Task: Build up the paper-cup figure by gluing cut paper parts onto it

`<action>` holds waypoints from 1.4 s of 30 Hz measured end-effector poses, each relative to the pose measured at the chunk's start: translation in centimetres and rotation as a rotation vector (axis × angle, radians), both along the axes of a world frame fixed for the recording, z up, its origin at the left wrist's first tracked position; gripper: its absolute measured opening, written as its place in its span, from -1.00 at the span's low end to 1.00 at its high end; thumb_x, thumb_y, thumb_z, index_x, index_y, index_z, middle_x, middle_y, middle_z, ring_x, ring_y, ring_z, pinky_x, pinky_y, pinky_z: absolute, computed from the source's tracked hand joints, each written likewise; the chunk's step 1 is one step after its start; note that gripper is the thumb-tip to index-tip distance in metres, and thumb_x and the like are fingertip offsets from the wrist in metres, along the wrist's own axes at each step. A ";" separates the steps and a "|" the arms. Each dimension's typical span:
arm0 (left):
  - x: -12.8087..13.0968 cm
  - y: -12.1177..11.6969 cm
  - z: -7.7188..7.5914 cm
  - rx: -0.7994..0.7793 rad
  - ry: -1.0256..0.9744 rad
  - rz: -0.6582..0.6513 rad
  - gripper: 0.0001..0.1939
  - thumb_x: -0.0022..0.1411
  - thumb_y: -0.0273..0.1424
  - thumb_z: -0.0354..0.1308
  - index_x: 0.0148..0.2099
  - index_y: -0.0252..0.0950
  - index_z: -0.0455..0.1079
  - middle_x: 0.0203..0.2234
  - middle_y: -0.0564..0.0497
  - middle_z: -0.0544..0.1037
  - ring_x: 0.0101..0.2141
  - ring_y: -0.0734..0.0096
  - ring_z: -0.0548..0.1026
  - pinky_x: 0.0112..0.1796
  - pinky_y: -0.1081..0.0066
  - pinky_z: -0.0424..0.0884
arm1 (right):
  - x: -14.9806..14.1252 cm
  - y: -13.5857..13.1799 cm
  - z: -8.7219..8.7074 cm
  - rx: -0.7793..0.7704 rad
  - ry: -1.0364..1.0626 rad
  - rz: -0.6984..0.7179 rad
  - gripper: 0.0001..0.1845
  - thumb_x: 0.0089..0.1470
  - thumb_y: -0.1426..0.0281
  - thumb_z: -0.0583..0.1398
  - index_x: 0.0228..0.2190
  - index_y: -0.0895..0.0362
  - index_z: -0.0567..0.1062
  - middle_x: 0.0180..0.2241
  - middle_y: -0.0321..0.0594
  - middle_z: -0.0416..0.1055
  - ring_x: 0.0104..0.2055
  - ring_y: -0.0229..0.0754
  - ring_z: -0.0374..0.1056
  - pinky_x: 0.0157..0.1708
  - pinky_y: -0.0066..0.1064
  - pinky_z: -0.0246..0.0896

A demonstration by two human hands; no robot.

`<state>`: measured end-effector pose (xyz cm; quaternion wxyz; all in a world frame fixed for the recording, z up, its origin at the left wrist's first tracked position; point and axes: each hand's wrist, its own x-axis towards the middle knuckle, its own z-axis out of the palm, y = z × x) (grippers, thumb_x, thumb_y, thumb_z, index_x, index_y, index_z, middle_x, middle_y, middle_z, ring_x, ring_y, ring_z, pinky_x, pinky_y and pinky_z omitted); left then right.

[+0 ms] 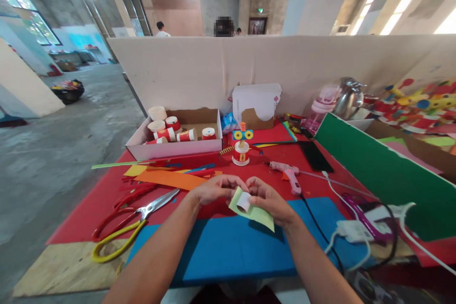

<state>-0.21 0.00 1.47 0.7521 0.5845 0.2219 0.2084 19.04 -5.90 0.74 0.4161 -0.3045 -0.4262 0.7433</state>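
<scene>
My left hand (pixel 221 189) and my right hand (pixel 268 199) meet over the blue sheet on the table. Between them is a strip of light green paper (pixel 261 217) with a small white paper tube (pixel 244 202) lying on it. The left fingers pinch the paper near its upper left end. My right thumb presses against the tube while the other fingers curl behind the paper. Just beyond my hands stands a paper cup figure (pixel 242 152) with yellow ring eyes and coiled paper arms. A pink glue gun (pixel 288 173) rests to the right of my hands.
Scissors (pixel 149 209) with red and yellow handles lie left, near orange paper strips (pixel 171 179). A box (pixel 174 152) of paper cups stands behind them. A black phone (pixel 315 156), a power strip (pixel 370 223) with cables and a green-sided box (pixel 377 175) occupy the right.
</scene>
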 end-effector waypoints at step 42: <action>4.1 -0.7 -1.3 -0.025 -0.058 0.622 -0.54 -0.31 -0.11 0.43 -0.48 -0.38 0.44 -0.64 0.06 0.49 -0.58 0.51 0.41 -0.47 0.47 0.31 | -0.9 1.2 -1.6 0.117 -0.411 -0.658 -0.60 -0.27 0.07 0.35 -0.47 0.14 0.58 -0.60 -0.26 0.49 -0.56 -0.17 0.40 -0.49 -0.32 0.36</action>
